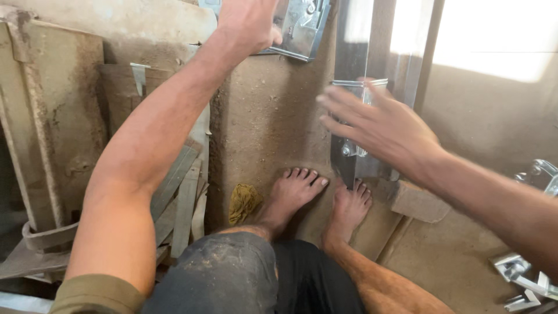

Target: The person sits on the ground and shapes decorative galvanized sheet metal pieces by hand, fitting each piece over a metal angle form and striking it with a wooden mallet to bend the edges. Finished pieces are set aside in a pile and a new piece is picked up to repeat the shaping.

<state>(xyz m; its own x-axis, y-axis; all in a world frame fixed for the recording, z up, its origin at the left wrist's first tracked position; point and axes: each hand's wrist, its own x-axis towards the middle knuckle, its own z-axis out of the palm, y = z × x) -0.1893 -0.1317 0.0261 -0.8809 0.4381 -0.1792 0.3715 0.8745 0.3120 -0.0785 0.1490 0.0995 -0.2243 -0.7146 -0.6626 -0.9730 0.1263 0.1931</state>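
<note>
Crouched low on a dusty workshop floor (273, 116), you reach your left hand (249, 23) far forward and close its fingers on the edge of a shiny stamped metal bracket (302, 26) at the top of the view; thumb and fingers pinch its near corner, so the grip is narrow and holding that piece. Your right hand (381, 125) hangs in the air with all 5 fingers spread wide and holding nothing, just in front of a tall polished metal channel (354, 87) that stands upright on the floor. A small clear-looking fitting (360, 87) sits on the channel behind your fingertips, and a bolt head (349, 150) shows lower down; whether your fingers touch either cannot be told.

Your 2 bare feet (317, 197) are planted at the channel's base, the right toes against its foot, seemingly to steady it. A wooden block (419, 202) lies just beside the base on the right, likely as a prop. A crumpled yellow rag (243, 202) lies near your left foot.

To the left, worn wooden slats (180, 197) lean against a rusty metal panel (52, 128). At the right edge, more bright metal brackets (526, 279) lie on the ground, well apart from your hands.
</note>
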